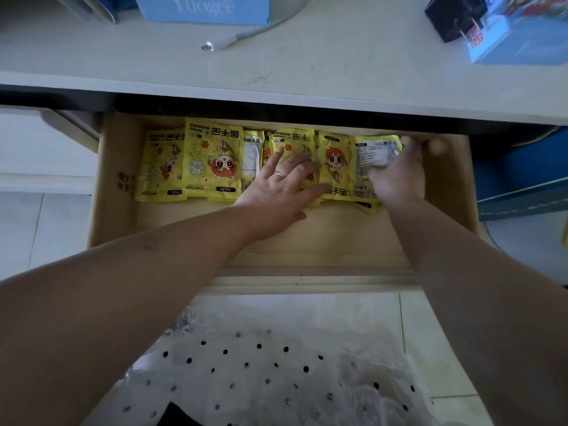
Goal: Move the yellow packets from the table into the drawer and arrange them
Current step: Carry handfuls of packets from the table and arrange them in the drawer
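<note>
The left hand's fingers (287, 164) lie straight and spread, pressing flat on a yellow packet near the middle of the row; a ring sits on one of them. The left hand (273, 192) comes in from the lower left of the frame. The right hand's fingers (384, 170) curl round the rightmost packet (368, 161), gripping its crumpled right edge, with the right hand (399, 173) close to the drawer's right wall.

The yellow packets (212, 158) sit in one overlapping row along the back of the open drawer (120, 216), in the middle band of the frame. About seven can be counted, though the overlaps make the exact number uncertain. Each lies flat with its long axis running front to back. The two at the left show their printed fronts upside down to the viewer, tops toward the near side; the one with the red-haired cartoon figure (335, 164), between the hands, stands upright to the viewer. The rightmost shows its printed back. One narrow strip of a packet's pale back shows between the second packet and the left hand.

The near half of the drawer floor is bare wood. On the table (338, 63) across the top of the frame lie one white cable end (209, 46), one light blue box (203, 9) at upper centre, one black plug adapter (451, 16) and one blue printed box (522, 35) at upper right. Spotted white fabric (276, 370) fills the bottom.
</note>
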Motion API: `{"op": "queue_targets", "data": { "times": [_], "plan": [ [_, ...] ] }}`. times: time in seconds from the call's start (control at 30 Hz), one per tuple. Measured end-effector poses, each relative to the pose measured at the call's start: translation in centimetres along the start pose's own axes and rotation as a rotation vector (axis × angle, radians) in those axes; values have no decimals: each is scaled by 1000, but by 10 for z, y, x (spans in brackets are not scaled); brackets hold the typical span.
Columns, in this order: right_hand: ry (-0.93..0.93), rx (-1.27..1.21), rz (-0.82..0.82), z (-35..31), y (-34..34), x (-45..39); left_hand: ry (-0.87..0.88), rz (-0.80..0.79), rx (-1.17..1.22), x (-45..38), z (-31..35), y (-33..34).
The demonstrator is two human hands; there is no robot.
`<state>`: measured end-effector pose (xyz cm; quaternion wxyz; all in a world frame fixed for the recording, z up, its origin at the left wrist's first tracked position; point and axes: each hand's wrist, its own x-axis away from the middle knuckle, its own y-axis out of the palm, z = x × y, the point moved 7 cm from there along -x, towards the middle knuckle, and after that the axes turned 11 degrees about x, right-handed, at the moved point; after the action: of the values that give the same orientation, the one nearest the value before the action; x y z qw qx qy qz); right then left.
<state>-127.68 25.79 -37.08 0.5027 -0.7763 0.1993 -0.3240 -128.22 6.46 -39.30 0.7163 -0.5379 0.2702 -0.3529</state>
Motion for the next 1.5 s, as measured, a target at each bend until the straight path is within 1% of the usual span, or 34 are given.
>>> {"op": "queue_targets", "data": {
  "times": [0.1,0.3,0.37,0.47,0.53,0.6,0.63,0.7,0.77,0.83,1.0,1.07,1.17,1.3,1.5],
  "plan": [
    [-23,36,33,5,6,-6,-81,-35,12,-7,-7,5],
    [-31,158,35,16,17,-19,-95,12,9,-10,-8,7],
    [-44,131,37,16,17,-20,-117,-28,29,-11,-6,8],
    [-47,23,45,15,9,-7,-147,-132,66,-9,-3,0],
    [-54,-55,3,11,-1,14,-191,-189,109,0,1,-17],
    [-41,-100,-66,9,-16,46,-304,-232,186,15,9,-40],
    [-22,-124,-88,8,-27,64,-403,-246,279,24,11,-52],
    [27,-187,-136,6,-52,105,-679,-269,623,45,17,-79],
    [73,-244,-200,2,-81,144,-895,-245,940,63,31,-111],
    [126,-277,-255,1,-114,184,-970,-229,1033,79,51,-150],
    [181,-312,-318,7,-207,272,-948,-272,1072,119,114,-251],
    [222,-319,-303,15,-240,303,-928,-287,1090,128,142,-289],
    [291,-372,-267,32,-280,350,-889,-353,1144,136,180,-329],
    [403,-493,-158,55,-313,411,-772,-454,1114,134,217,-359],
    [681,-619,74,96,-342,527,-463,-692,1055,145,294,-386]
  ]
}}
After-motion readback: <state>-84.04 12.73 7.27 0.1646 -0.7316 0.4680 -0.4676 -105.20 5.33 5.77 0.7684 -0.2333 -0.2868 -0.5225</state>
